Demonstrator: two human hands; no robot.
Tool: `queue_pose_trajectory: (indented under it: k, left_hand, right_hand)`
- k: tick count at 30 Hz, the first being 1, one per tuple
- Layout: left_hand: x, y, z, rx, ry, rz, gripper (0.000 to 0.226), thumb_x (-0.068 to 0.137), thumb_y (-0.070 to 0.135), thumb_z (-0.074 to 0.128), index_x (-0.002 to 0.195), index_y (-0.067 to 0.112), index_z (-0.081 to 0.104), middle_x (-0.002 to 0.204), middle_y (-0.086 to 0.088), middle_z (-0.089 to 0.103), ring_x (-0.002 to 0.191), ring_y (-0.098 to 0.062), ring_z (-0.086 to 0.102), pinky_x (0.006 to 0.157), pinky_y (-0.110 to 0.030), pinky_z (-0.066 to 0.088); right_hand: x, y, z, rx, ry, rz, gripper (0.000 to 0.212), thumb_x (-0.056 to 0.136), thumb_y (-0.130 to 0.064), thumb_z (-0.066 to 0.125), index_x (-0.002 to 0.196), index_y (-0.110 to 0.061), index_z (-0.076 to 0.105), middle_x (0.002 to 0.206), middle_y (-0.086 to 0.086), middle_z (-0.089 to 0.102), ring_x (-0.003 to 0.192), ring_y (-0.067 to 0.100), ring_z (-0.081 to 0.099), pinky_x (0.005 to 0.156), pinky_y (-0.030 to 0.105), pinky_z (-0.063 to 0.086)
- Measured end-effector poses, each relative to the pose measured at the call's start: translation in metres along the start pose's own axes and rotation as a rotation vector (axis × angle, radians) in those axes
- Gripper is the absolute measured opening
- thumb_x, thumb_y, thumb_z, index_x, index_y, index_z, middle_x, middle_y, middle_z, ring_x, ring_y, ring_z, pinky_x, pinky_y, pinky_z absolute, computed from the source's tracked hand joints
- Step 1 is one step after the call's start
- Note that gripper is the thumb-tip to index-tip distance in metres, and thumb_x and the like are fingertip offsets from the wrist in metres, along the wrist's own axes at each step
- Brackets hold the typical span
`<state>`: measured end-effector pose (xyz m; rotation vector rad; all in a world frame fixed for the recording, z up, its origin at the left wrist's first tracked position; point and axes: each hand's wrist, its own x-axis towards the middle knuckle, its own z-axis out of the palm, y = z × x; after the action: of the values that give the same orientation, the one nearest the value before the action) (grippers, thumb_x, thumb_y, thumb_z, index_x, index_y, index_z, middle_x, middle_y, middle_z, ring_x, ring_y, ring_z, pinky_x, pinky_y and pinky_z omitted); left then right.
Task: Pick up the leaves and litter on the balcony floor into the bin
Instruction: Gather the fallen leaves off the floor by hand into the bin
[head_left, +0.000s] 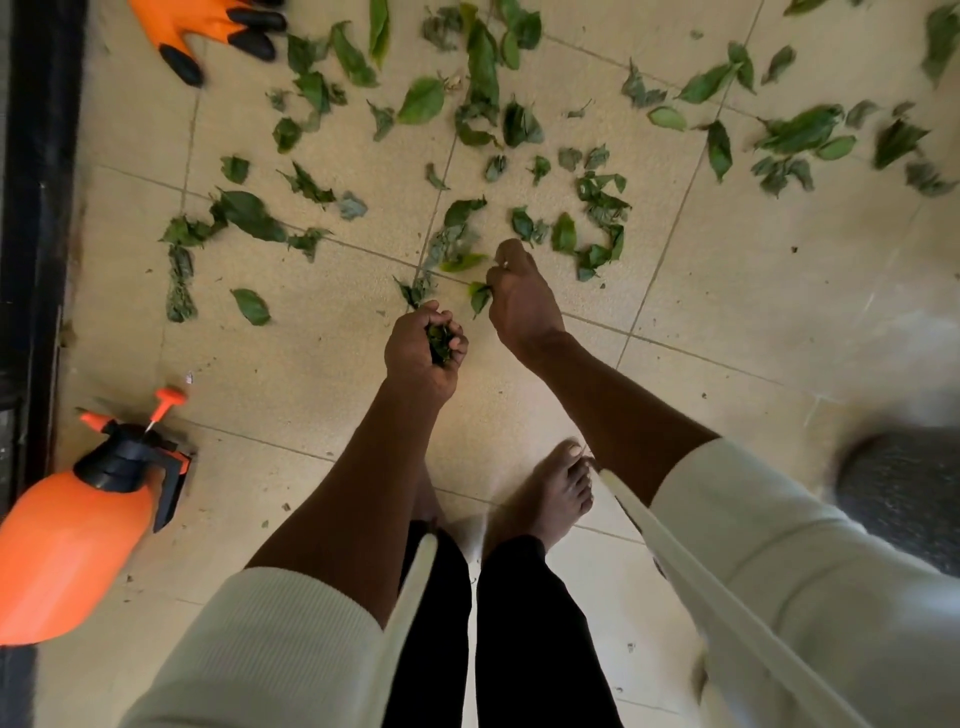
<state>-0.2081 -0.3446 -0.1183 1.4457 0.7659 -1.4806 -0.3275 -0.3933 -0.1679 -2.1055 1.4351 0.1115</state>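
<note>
Several green leaves (483, 67) lie scattered over the beige tiled balcony floor (753, 291), mostly across the upper half of the view. My left hand (421, 353) is curled round a small bunch of picked leaves (440, 340). Just to its right, my right hand (519, 299) pinches a single green leaf (479, 297) low over the floor, beside more loose leaves (457, 244). No bin is in view.
An orange spray bottle (78, 525) with a black pump top stands at the lower left. An orange glove (208, 26) with black fingertips lies at the top left. A dark frame (36, 208) runs along the left edge. A dark blurred object (904, 493) sits at the right. My bare feet (556, 493) are below.
</note>
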Motion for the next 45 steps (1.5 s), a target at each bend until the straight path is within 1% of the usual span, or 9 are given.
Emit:
queue_pose_trajectory:
  k: [6,8,11,15,19,23,27,33,45]
  left_hand:
    - [0.007,0.009,-0.001,0.045,0.020,0.003,0.020,0.091,-0.005,0.041,0.097,0.010,0.052,0.070,-0.006,0.048,0.056,-0.015,0.046,0.041,-0.020,0.036]
    - [0.011,0.014,-0.002,0.050,0.021,0.017,0.020,0.091,-0.006,0.041,0.093,0.011,0.052,0.068,-0.005,0.048,0.056,-0.014,0.045,0.041,-0.019,0.036]
    - [0.017,0.019,-0.003,0.060,0.021,0.019,0.021,0.090,-0.006,0.042,0.090,0.012,0.051,0.067,-0.004,0.047,0.054,-0.014,0.046,0.041,-0.020,0.036]
    - [0.014,0.027,-0.003,0.046,0.027,0.025,0.020,0.089,-0.006,0.044,0.089,0.013,0.052,0.069,-0.005,0.050,0.053,-0.013,0.048,0.041,-0.019,0.037]
    - [0.009,0.038,-0.006,-0.004,0.050,0.053,0.020,0.091,-0.005,0.040,0.088,0.011,0.052,0.066,-0.005,0.047,0.056,-0.014,0.044,0.041,-0.020,0.035]
    - [0.013,0.049,-0.021,-0.055,0.065,0.072,0.020,0.094,-0.002,0.040,0.103,0.012,0.051,0.068,-0.005,0.049,0.057,-0.015,0.047,0.041,-0.020,0.037]
    - [0.016,0.059,-0.034,-0.091,0.060,0.075,0.017,0.095,-0.001,0.041,0.100,0.012,0.051,0.068,-0.005,0.050,0.055,-0.015,0.049,0.040,-0.019,0.038]
    - [0.015,0.063,-0.035,-0.134,0.036,0.057,0.017,0.095,0.000,0.040,0.099,0.011,0.052,0.071,-0.006,0.049,0.056,-0.016,0.047,0.041,-0.019,0.038]
    - [0.012,0.058,-0.045,-0.150,0.055,0.035,0.024,0.092,-0.002,0.046,0.112,0.009,0.055,0.078,-0.008,0.053,0.060,-0.015,0.050,0.043,-0.020,0.041]
  right_hand:
    - [0.017,-0.006,0.014,-0.205,-0.137,-0.210,0.026,0.095,-0.007,0.052,0.116,0.000,0.066,0.162,0.011,0.019,0.149,0.037,0.011,0.118,0.055,0.023]
    - [0.008,-0.002,0.021,-0.182,-0.121,-0.248,0.026,0.089,-0.003,0.058,0.114,0.002,0.065,0.149,0.017,0.042,0.141,0.039,0.033,0.108,0.052,0.041]
    - [-0.005,0.005,0.021,-0.187,-0.058,-0.300,0.022,0.069,0.007,0.072,0.090,0.002,0.069,0.103,0.018,0.065,0.096,0.035,0.062,0.066,0.041,0.058]
    - [0.004,-0.007,0.003,-0.016,-0.116,-0.103,0.034,0.088,0.005,0.049,0.120,0.002,0.059,0.109,0.023,0.060,0.101,0.038,0.056,0.076,0.047,0.054]
    - [0.036,-0.038,-0.020,0.199,-0.025,0.123,0.072,0.089,0.005,0.051,0.153,-0.012,0.022,0.095,0.020,0.062,0.079,0.031,0.059,0.068,0.044,0.053]
    - [0.076,-0.050,-0.024,0.054,-0.120,0.100,0.093,0.086,0.009,0.051,0.157,-0.019,-0.002,0.111,0.022,0.063,0.081,0.030,0.060,0.073,0.046,0.056]
    - [0.086,-0.045,-0.013,-0.089,-0.148,0.075,0.061,0.092,0.001,0.046,0.151,-0.007,0.031,0.133,0.022,0.052,0.117,0.038,0.053,0.092,0.047,0.052]
    - [0.057,-0.032,0.003,-0.233,0.014,0.019,0.022,0.084,-0.003,0.062,0.106,0.002,0.067,0.136,0.024,0.043,0.125,0.043,0.041,0.098,0.055,0.046]
    - [0.055,-0.037,-0.018,-0.094,-0.016,-0.126,0.045,0.083,0.011,0.046,0.123,-0.001,0.063,0.108,0.022,0.061,0.105,0.040,0.053,0.074,0.046,0.052]
